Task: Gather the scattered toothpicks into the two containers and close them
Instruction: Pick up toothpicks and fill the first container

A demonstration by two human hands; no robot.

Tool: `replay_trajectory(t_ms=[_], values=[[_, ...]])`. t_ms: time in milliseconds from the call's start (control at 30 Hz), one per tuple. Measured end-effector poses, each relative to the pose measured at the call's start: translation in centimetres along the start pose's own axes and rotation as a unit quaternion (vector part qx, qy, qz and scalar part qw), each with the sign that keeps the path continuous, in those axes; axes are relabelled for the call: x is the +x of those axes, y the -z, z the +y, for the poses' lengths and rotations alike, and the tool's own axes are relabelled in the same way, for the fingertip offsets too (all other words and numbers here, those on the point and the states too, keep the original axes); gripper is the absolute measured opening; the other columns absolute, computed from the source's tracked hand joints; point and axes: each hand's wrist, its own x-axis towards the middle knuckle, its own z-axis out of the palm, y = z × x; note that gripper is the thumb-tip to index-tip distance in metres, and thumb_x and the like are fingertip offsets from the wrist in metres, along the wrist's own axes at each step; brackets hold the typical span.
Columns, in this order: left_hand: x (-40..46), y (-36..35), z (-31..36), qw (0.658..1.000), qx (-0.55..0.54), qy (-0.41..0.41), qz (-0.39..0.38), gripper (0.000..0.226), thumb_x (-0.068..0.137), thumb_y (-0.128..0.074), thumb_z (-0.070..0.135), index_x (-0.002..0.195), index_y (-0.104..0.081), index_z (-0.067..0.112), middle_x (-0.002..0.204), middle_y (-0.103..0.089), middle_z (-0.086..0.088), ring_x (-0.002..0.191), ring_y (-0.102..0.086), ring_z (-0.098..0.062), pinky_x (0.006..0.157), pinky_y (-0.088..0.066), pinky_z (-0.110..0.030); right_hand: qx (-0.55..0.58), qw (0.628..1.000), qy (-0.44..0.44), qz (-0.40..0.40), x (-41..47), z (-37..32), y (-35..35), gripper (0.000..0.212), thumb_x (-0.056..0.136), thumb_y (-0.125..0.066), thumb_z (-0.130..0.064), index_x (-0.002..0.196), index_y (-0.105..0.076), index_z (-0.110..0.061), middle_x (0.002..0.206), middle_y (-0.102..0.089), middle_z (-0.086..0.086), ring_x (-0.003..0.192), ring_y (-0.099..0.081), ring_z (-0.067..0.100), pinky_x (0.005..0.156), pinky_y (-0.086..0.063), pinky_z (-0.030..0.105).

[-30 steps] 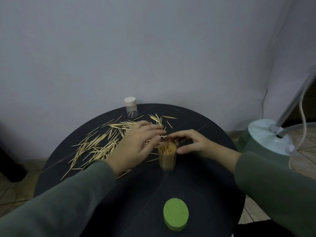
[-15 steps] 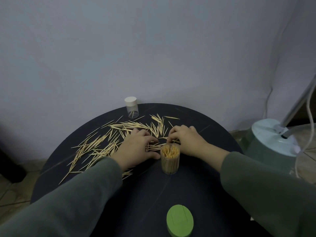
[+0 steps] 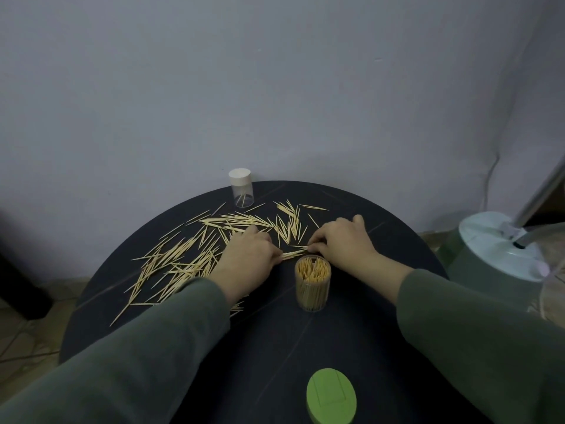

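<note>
Many pale toothpicks (image 3: 183, 258) lie scattered over the left and far part of the round black table (image 3: 351, 338). An uncapped clear container (image 3: 312, 283), nearly full of toothpicks, stands at the table's middle. Just behind it lies a small bundle of toothpicks (image 3: 293, 254). My left hand (image 3: 247, 264) pinches its left end and my right hand (image 3: 339, 240) pinches its right end, fingers curled. A second clear container (image 3: 241, 191) with a white cap stands at the far edge, with a few toothpicks inside. A green lid (image 3: 331, 394) lies near the front edge.
A pale wall rises right behind the table. At the right stands a light round appliance base (image 3: 501, 249) with a pole and a cable. A dark object (image 3: 21, 289) sits on the floor at the left.
My hands drew together behind the open container: the left hand's straight fingers curled, and both now pinch a small bundle of toothpicks. The view tilted up a little.
</note>
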Motion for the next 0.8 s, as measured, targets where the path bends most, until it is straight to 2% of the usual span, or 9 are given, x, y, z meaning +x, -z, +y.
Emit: replay_trajectory(t_ms=[100,267,400,600,800], values=[[-0.1,0.5,0.4,1.0,0.013,0.005,0.012,0.032,0.099,-0.046,0.044,0.122,-0.064,0.031,0.122,-0.056,0.005,0.111,-0.043,-0.018,0.092,-0.041,-0.034,-0.12,0.991,0.051,-0.017,0.0,-0.8,0.3,0.028,0.097,-0.05,-0.041,0.115,-0.064,-0.024,0.117,-0.064,-0.003,0.114,-0.051,0.019,0.104,-0.027,0.048],[0.0,1.2,1.0,0.997,0.071,0.004,-0.008,0.031,0.1,-0.046,0.037,0.121,-0.06,0.019,0.121,-0.058,-0.001,0.114,-0.044,-0.021,0.093,-0.042,-0.036,-0.281,0.952,0.087,-0.077,-0.2,-1.5,0.1,0.038,0.102,-0.038,-0.029,0.131,-0.048,-0.007,0.131,-0.053,0.012,0.122,-0.047,0.029,0.108,-0.026,0.053],[-0.2,1.4,1.5,0.993,0.119,-0.007,-0.022,0.027,0.101,-0.044,0.03,0.12,-0.058,0.017,0.119,-0.061,-0.002,0.114,-0.046,-0.022,0.091,-0.041,-0.035,-0.3,0.945,0.098,-0.089,-0.3,-1.6,0.1,0.039,0.101,-0.04,-0.028,0.133,-0.044,-0.006,0.133,-0.052,0.013,0.124,-0.046,0.029,0.108,-0.027,0.053],[-0.4,1.6,1.7,0.991,0.133,-0.011,-0.018,0.027,0.102,-0.042,0.029,0.117,-0.061,0.018,0.118,-0.061,-0.002,0.113,-0.046,-0.022,0.089,-0.041,-0.035,-0.232,0.965,0.119,-0.027,-0.5,-1.1,0.9,0.027,0.1,-0.046,-0.032,0.12,-0.06,-0.02,0.124,-0.06,0.002,0.12,-0.047,0.022,0.109,-0.024,0.052],[-0.4,1.5,1.5,0.996,0.091,0.007,-0.003,0.03,0.101,-0.041,0.032,0.113,-0.064,0.018,0.112,-0.062,0.0,0.107,-0.048,-0.02,0.085,-0.043,-0.034,-0.257,0.959,0.112,-0.039,-1.2,-1.6,0.4,0.033,0.1,-0.045,-0.027,0.128,-0.052,-0.012,0.13,-0.054,0.008,0.125,-0.044,0.026,0.111,-0.022,0.054]])
